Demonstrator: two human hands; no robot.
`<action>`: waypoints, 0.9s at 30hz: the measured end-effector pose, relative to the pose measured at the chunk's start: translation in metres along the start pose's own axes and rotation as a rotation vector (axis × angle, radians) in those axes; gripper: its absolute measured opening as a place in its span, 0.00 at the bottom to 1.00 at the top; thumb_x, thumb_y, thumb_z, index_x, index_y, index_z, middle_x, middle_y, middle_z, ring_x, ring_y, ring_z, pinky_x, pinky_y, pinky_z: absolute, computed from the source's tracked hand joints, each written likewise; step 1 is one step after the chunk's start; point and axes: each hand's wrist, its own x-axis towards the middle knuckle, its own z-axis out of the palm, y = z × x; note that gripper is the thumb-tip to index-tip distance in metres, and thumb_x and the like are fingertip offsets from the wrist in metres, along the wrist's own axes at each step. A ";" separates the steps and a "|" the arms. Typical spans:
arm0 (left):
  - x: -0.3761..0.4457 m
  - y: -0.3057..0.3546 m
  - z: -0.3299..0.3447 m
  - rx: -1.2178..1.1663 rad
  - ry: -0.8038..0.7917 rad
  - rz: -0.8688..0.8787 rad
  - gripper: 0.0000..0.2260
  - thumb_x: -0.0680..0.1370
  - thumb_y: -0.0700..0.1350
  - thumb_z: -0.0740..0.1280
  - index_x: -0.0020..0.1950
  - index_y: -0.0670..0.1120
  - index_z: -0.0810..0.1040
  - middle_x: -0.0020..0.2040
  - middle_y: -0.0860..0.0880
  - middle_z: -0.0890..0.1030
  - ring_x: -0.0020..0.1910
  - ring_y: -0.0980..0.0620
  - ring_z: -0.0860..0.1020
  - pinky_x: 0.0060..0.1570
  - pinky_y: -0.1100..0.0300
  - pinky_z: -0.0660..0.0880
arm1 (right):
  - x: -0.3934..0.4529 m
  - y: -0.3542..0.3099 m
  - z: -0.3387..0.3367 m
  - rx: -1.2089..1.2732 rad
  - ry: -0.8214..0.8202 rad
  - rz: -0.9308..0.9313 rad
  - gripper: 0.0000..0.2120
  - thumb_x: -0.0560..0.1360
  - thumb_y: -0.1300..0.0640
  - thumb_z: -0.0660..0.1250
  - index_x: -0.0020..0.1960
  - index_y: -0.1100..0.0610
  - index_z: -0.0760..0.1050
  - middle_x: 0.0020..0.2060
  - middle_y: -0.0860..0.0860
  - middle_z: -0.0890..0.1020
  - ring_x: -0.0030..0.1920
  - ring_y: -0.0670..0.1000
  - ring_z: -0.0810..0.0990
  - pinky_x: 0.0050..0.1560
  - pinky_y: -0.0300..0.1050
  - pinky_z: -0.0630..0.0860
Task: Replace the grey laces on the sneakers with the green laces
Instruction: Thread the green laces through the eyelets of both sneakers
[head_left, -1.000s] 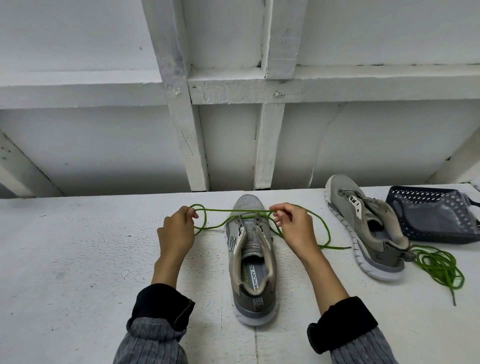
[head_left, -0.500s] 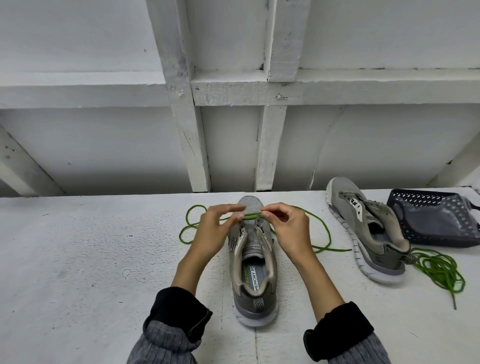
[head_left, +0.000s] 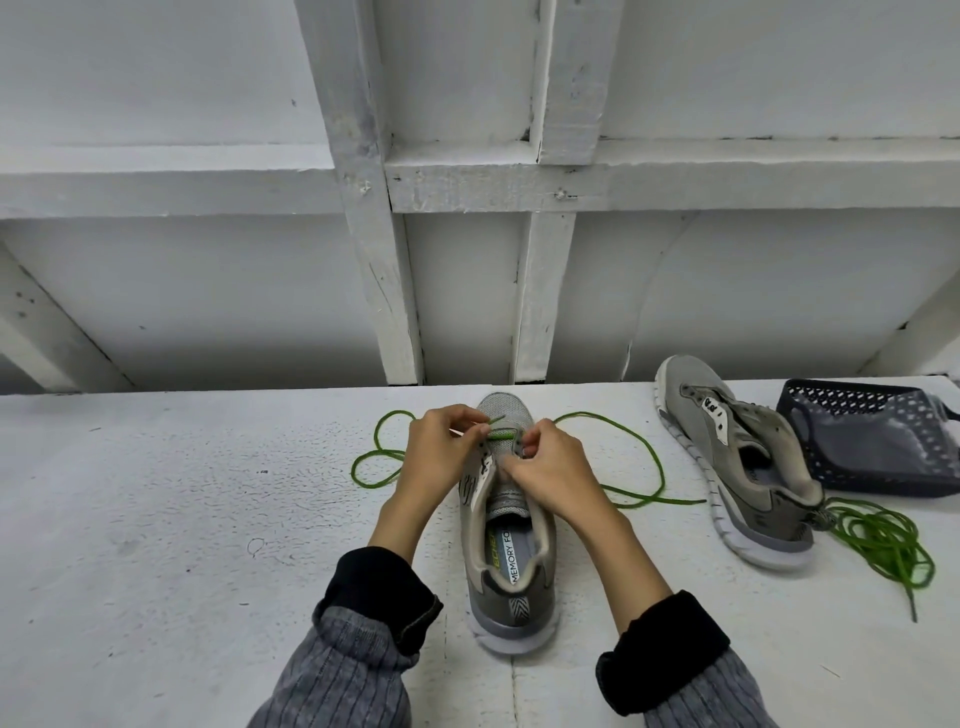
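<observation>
Both hands have closed in over the toe end of the sneaker (head_left: 506, 525) since a moment ago, the left hand (head_left: 441, 457) dropping closer to the eyelets and the right hand (head_left: 553, 470) sliding down onto the tongue. Left fingers (head_left: 470, 428) are narrow, pinching the tip of the green lace (head_left: 644, 452), which sticks out just beyond them toward the toe. Right fingers (head_left: 530, 441) are curled tight at the right eyelet row, pinching there; whether they hold lace or the shoe's edge I cannot tell. Between the two sets of fingers a short green bar crosses the lowest eyelets. Lace slack loops on the tabletop (head_left: 182, 519) to the left of the left fingers and sweeps in a wide arc to the right of the right fingers. Well to the right of the fingers lies the second sneaker (head_left: 737, 457), tilted on its side, with a bundled second lace (head_left: 883, 545) beside its heel and a dark basket (head_left: 872, 441) beyond it.
</observation>
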 end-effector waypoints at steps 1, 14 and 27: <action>0.000 0.001 0.003 0.008 -0.004 -0.008 0.03 0.75 0.42 0.72 0.47 0.47 0.84 0.37 0.53 0.82 0.38 0.58 0.79 0.35 0.75 0.68 | 0.000 -0.001 0.000 0.003 0.000 0.016 0.11 0.72 0.52 0.68 0.51 0.55 0.75 0.50 0.53 0.79 0.52 0.53 0.77 0.52 0.44 0.74; -0.009 0.004 0.034 0.238 -0.055 0.014 0.03 0.76 0.44 0.70 0.47 0.46 0.83 0.43 0.48 0.84 0.41 0.54 0.78 0.42 0.66 0.68 | 0.007 0.037 -0.001 0.632 -0.038 0.185 0.09 0.79 0.63 0.63 0.48 0.60 0.82 0.40 0.52 0.84 0.43 0.48 0.82 0.43 0.36 0.78; -0.012 0.011 0.037 0.532 -0.043 0.157 0.07 0.78 0.45 0.64 0.50 0.46 0.81 0.48 0.46 0.83 0.50 0.44 0.78 0.50 0.54 0.69 | 0.006 0.036 -0.002 0.693 -0.054 0.148 0.12 0.79 0.63 0.62 0.42 0.55 0.82 0.43 0.54 0.84 0.46 0.49 0.81 0.50 0.40 0.76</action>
